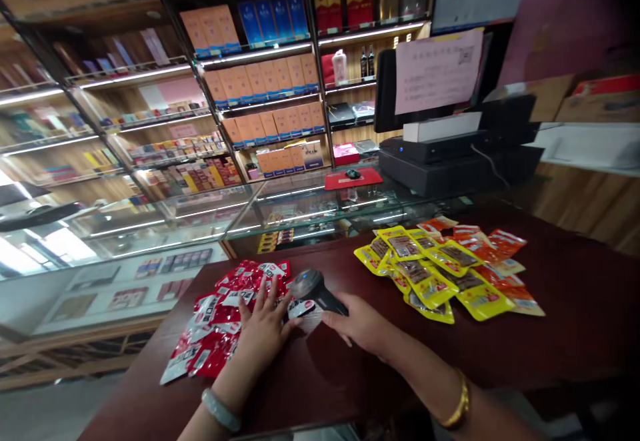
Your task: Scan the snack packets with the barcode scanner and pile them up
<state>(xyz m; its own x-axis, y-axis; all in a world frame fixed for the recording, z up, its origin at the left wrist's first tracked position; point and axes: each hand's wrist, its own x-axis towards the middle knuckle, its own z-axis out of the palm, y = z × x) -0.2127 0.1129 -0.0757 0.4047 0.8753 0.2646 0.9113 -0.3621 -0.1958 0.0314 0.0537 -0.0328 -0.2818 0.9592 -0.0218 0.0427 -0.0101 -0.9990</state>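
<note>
My left hand [263,331] lies with fingers spread over a pile of red and silver snack packets [215,348] on the dark red counter. A black handheld barcode scanner [311,288] is gripped by its handle in my right hand [357,321]. The scanner's head is beside my left fingertips, over the right edge of the red pile. Right of it lies a heap of yellow snack packets [420,278] with clear windows showing brown strips. Orange packets [500,248] are spread behind and beside the yellow ones.
A monitor [385,91] with a pink paper sheet [437,71] stands behind, on a black cash drawer [425,168]. A glass display case [300,204] borders the counter's far edge, with a red mat [353,178] on top. Shelves of boxed goods [260,81] line the wall.
</note>
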